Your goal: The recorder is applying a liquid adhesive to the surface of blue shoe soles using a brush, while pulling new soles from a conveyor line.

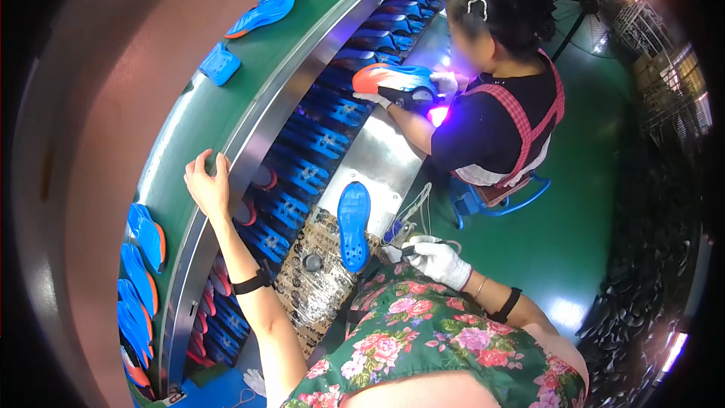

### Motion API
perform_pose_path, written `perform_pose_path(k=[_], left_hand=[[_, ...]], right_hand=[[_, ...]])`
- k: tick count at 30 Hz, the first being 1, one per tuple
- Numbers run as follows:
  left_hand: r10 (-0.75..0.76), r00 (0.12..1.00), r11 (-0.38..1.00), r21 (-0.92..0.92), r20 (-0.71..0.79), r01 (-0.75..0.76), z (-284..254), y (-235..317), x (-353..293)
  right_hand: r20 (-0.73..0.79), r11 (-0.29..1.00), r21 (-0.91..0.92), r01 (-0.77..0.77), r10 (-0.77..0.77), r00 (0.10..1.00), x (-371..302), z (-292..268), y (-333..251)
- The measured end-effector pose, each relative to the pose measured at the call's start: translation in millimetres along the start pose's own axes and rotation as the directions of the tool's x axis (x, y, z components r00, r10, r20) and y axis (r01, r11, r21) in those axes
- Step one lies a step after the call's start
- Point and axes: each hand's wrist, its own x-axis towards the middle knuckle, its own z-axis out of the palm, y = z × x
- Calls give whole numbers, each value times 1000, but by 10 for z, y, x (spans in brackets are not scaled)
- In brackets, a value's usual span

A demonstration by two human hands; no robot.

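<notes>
Dark-handled tool gripped in gloved right hand, near blue sole. Sole laid flat on table, one end over taped cardboard. Bare left hand held at belt edge, fingers bent, parted. Another sole held by co-worker.

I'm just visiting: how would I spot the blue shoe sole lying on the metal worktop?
Find the long, curved green conveyor belt, then look right of it to the shiny silver metal worktop. There, a long blue shoe sole lies with its near end over brown patterned covering. Unlike the orange-edged blue soles on the belt, it shows no orange and lies by itself.
</notes>
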Motion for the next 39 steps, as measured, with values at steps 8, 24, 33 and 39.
perform_pose_path(k=[8,24,33,39], left_hand=[[-11,1000,1000,-27,-8,11,168,-22,-149],[22,1000,1000,-2,-9,-22,202,-2,-92],[14,1000,1000,-4,12,-14,299,-36,-90],[0,1000,1000,15,17,0,312,-21,-84]], right_hand=[[-56,1000,-10,-16,15,998,-132,-134,-151],[-57,976,-202,-82,72,996,430,187,-46],[20,988,-153,-25,29,999,529,230,16],[60,995,-96,-31,37,998,471,8,-7]])
